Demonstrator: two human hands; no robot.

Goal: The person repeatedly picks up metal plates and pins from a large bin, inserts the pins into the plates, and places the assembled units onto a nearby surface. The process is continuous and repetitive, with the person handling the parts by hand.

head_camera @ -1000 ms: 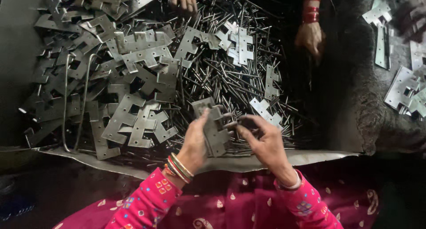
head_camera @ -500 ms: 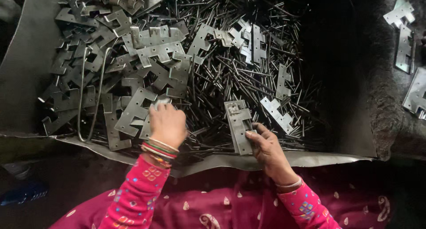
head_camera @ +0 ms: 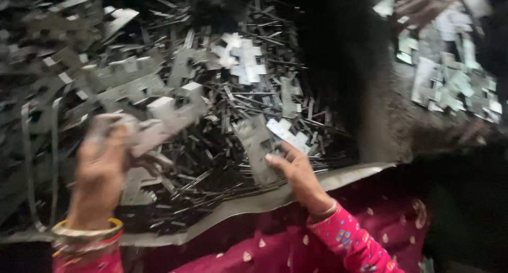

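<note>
The picture is heavily blurred by motion, so fine detail is lost. The left hand is raised at the near left, above the pile, and is closed around a pale metal plate that sticks out to the right of its fingers; its exact shape cannot be told through the blur. A yellow and red bangle circles that wrist above a pink sleeve. The right hand sits near the middle, its thumb and fingers gripping a grey hinge plate that stands nearly upright, just above the near edge of the heap. Both held pieces hang over a big pile of flat notched metal plates on the left and thin dark metal rods in the middle, all lying on a grey sheet whose near rim curls up in front of the person's pink patterned clothing. At the far right, well apart from the hands, a smaller cluster of shiny plates lies on a dark surface.
</note>
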